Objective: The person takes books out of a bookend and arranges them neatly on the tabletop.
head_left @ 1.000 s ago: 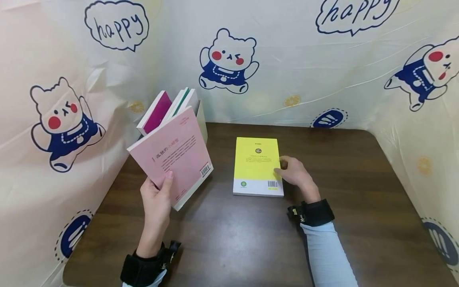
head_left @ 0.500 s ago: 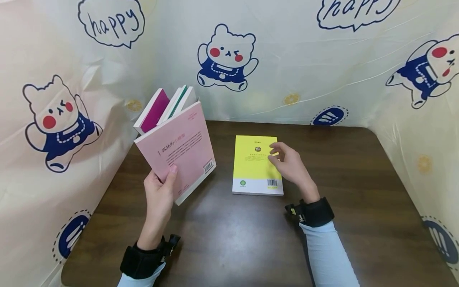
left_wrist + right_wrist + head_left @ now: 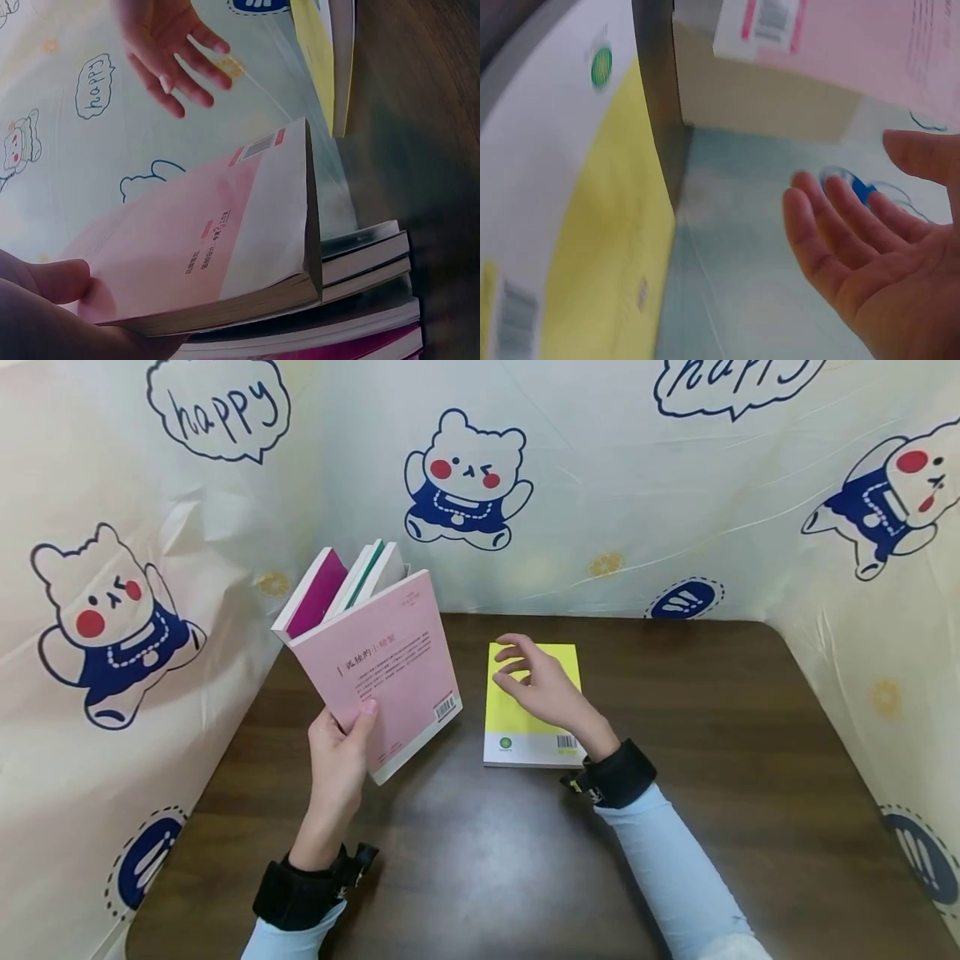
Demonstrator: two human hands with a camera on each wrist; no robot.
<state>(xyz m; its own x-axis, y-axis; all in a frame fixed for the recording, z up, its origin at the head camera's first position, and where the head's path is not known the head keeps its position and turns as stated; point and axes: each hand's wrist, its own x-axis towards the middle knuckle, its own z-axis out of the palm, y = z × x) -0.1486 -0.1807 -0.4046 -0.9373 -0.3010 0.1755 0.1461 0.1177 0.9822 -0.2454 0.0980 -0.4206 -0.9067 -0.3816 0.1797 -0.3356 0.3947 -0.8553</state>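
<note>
Over yellow book (image 3: 517, 715), right fingers (image 3: 810, 240) apart, shifted leftward, left fingers (image 3: 363, 723) gripping pink book (image 3: 397, 672)

Left sleeve (image 3: 291, 939), bottom left of centre; right sleeve (image 3: 671, 864), lower right: both light blue. Left wristband (image 3: 292, 893), right wristband (image 3: 621, 774): wide, black, each with a small black projection; yellowish mark on the right one. Left hand (image 3: 341, 760), right hand (image 3: 546, 687): bare.

It's a dark brown wood-look table (image 3: 750, 710) with some glare (image 3: 495, 885) up front, and pale sheeting (image 3: 600, 477) with cartoon bears (image 3: 459, 506) on three sides.
</note>
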